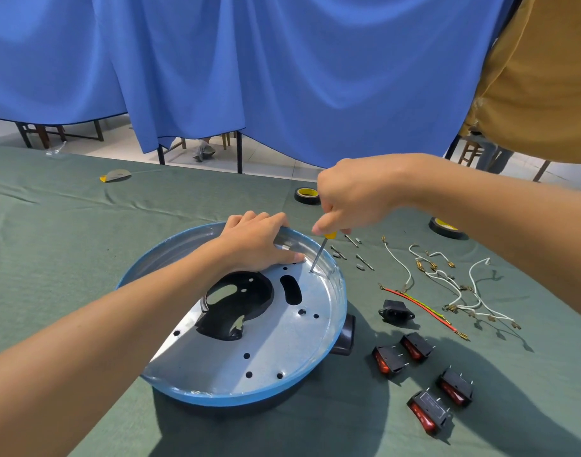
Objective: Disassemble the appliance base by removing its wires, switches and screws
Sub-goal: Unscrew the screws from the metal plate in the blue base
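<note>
Four switches (429, 413), one base (223, 361), two tape rolls (307, 195).

Appliance base (309, 364): blue rim, silver plate. Switches (389, 359): black, red rockers. Wires (460, 291): white; one red. Tablecloth (84, 242): green.

Bright daylight; dark shadows fall on the counter (68, 242) below the fingers (249, 218), glare beside them; wide-angle bowing at edges.
</note>
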`<state>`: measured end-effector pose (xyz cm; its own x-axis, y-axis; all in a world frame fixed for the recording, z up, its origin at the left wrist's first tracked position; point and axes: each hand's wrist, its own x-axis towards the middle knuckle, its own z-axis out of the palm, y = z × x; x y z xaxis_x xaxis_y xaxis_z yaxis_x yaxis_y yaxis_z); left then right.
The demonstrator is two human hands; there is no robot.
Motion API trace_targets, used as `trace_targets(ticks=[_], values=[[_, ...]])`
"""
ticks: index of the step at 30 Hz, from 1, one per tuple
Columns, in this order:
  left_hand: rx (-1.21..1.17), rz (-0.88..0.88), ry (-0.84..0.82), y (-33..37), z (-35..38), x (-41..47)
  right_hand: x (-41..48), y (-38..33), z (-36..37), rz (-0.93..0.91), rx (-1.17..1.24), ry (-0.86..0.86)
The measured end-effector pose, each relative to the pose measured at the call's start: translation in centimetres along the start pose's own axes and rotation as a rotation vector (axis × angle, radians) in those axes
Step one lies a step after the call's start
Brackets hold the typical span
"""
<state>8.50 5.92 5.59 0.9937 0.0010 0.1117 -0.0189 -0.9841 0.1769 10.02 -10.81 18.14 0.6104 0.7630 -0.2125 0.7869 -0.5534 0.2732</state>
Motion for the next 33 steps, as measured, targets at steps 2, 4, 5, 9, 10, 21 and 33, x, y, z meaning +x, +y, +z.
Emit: trace_targets(ticks=[2,4,5,9,10,21,33], values=[[0.002,-0.010,-0.045,0.3,-0.5,0.1,-0.2,-0.5,-0.2,-0.020,-0.037,0.008],[-0.035,-0.032,-0.131,0.5,-1.4,0.2,-0.3,-1.2,-0.3,-0.060,-0.115,0.052],[-0.071,-0.046,-0.181,0.6,-1.8,0.3,-0.4,-1.5,-0.3,-0.091,-0.164,0.079],[-0.138,-0.064,-0.271,0.8,-2.7,0.1,-0.3,-2.2,-0.5,-0.185,-0.236,0.124],[-0.128,-0.074,-0.249,0.9,-2.6,0.1,-0.3,-2.2,-0.6,-0.195,-0.247,0.125],[-0.118,-0.234,-0.320,2.2,-2.9,1.0,0.0,-0.5,-0.7,-0.113,-0.028,0.080],[-0.115,-0.252,-0.345,2.3,-3.0,0.9,0.0,-0.7,-1.2,0.033,0.116,0.009]])
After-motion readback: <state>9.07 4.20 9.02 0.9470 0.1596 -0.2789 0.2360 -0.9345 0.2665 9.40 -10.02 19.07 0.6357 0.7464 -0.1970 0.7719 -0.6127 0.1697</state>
